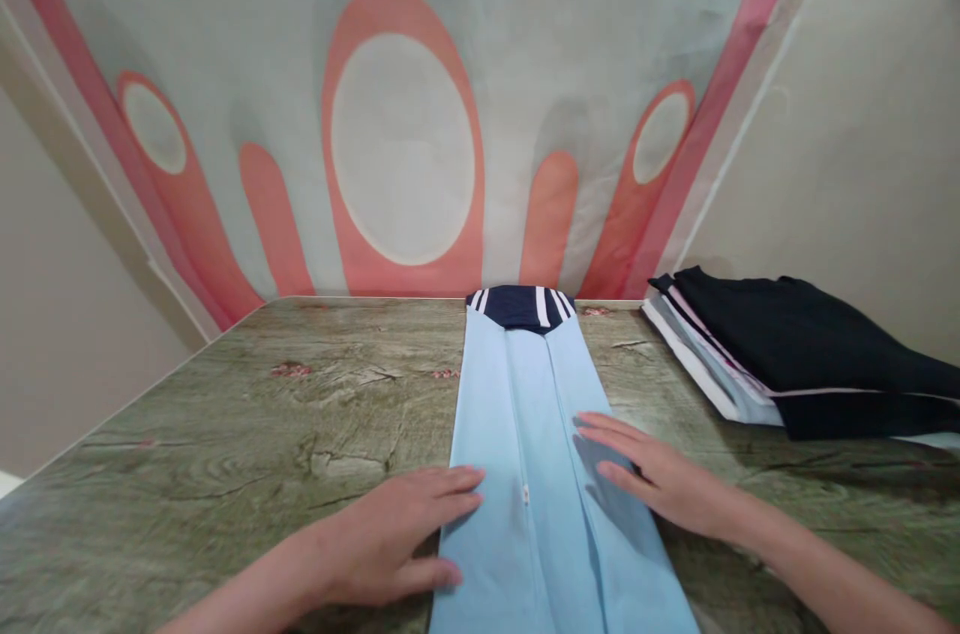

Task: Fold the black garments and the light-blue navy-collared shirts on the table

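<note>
A light blue garment (487, 414) lies lengthwise on the table, its sides folded inward into a long narrow strip. At its far end shows a navy part with white stripes (514, 307). A small white tag (526, 494) sits near a seam in the middle. My left hand (405, 529) is at the left edge of the cloth, fingers apart and fingertips over it. Over the right fold is my right hand (637, 469), its fingers spread and a shadow beneath them; whether it touches the cloth I cannot tell. Neither hand grips anything.
A stack of folded clothes (817, 344), black on top with white and grey layers below, stands at the right back of the wood-patterned table (337, 394). Behind the table rises a wall covering (517, 34) with pink and red shapes.
</note>
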`<move>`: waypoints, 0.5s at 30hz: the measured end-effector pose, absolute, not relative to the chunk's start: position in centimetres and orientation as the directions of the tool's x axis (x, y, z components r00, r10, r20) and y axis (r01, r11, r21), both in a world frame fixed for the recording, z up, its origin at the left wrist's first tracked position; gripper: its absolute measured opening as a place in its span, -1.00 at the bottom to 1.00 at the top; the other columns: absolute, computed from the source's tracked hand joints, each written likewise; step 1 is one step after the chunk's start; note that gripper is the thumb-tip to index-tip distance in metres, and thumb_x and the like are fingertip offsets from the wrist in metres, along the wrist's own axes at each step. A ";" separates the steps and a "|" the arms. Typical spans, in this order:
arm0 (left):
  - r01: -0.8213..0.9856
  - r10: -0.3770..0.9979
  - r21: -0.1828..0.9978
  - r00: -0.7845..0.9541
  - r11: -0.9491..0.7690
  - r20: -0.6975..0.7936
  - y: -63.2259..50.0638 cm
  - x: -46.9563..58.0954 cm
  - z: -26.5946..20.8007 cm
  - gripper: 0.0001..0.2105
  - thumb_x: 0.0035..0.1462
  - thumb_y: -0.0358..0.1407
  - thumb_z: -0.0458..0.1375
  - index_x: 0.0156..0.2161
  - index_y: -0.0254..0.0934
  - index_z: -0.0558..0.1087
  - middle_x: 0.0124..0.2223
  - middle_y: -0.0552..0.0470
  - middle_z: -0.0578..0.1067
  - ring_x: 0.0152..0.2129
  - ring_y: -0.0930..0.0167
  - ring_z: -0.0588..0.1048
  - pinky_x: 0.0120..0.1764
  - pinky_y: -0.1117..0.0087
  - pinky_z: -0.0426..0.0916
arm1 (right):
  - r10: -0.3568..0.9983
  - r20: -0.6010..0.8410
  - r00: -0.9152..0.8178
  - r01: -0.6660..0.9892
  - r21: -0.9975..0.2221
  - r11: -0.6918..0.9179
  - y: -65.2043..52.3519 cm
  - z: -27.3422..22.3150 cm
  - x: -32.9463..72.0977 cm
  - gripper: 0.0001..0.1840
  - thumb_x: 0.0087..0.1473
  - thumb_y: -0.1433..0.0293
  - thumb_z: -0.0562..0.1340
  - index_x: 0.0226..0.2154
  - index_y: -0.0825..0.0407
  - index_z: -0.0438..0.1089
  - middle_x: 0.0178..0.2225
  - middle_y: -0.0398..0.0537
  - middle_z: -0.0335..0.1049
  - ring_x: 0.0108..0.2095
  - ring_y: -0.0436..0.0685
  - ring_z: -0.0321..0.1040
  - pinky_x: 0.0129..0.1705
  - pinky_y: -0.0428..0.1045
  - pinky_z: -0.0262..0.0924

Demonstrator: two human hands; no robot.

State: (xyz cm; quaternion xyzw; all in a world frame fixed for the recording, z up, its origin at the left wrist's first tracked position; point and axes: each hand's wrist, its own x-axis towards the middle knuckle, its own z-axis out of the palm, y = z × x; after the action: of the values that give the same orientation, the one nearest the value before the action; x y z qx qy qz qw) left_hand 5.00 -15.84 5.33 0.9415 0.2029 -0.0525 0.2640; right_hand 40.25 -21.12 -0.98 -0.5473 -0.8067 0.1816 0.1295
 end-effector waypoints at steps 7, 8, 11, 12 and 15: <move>0.369 0.356 0.512 0.926 -0.775 -0.128 -18.6 5.4 6.0 -0.51 0.00 -0.07 0.15 0.06 -0.09 0.25 0.11 -0.03 0.25 0.01 0.22 0.24 0.04 0.24 0.15 | 0.936 0.110 -0.334 0.863 -0.364 0.351 -19.4 -0.2 41.7 -0.71 0.10 0.25 0.07 -0.15 -0.01 0.35 -0.11 0.04 0.30 -0.07 0.18 0.20 -0.03 0.10 0.12; 0.390 0.380 0.498 0.916 -0.774 -0.127 -18.6 5.5 6.0 -0.61 0.04 -0.09 0.12 -0.01 -0.10 0.30 0.06 -0.01 0.29 -0.03 0.25 0.27 0.02 0.27 0.17 | 0.937 0.111 -0.333 0.871 -0.344 0.350 -19.5 0.0 41.3 -0.71 0.09 0.25 0.08 -0.16 -0.01 0.35 -0.13 0.03 0.30 -0.10 0.18 0.21 -0.06 0.10 0.13; 0.458 0.454 0.402 0.884 -0.793 -0.112 -17.5 4.9 5.8 -0.81 0.20 -0.18 -0.05 -0.20 -0.15 0.36 -0.09 0.03 0.36 -0.15 0.35 0.31 -0.04 0.33 0.16 | 0.944 0.102 -0.314 0.897 -0.294 0.330 -20.2 0.7 39.9 -0.73 0.07 0.22 0.11 -0.21 0.00 0.34 -0.20 0.02 0.31 -0.17 0.17 0.23 -0.12 0.08 0.14; 0.480 0.477 0.356 0.873 -0.802 -0.101 -16.7 4.3 5.6 -0.79 0.23 -0.21 -0.10 -0.25 -0.17 0.37 -0.14 0.03 0.37 -0.18 0.36 0.31 -0.06 0.34 0.16 | 0.947 0.095 -0.307 0.904 -0.283 0.322 -20.5 1.0 39.3 -0.73 0.07 0.20 0.11 -0.23 0.00 0.34 -0.23 0.02 0.31 -0.19 0.17 0.23 -0.14 0.07 0.13; 0.572 0.571 0.206 0.818 -0.794 -0.071 -13.8 1.6 4.9 -0.72 0.22 -0.18 -0.09 -0.40 -0.23 0.36 -0.29 0.02 0.39 -0.28 0.35 0.32 -0.15 0.33 0.17 | 0.950 0.049 -0.308 0.913 -0.267 0.309 -21.3 1.6 37.2 -0.70 0.08 0.16 0.09 -0.28 0.03 0.33 -0.30 0.01 0.32 -0.25 0.18 0.24 -0.18 0.07 0.12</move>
State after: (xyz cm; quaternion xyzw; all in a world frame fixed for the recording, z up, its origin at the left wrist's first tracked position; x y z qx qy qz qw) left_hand 1.63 -13.83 4.89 0.9472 0.3015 -0.0025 0.1094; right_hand 37.22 -21.33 1.61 -0.5799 -0.8030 0.0948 0.0991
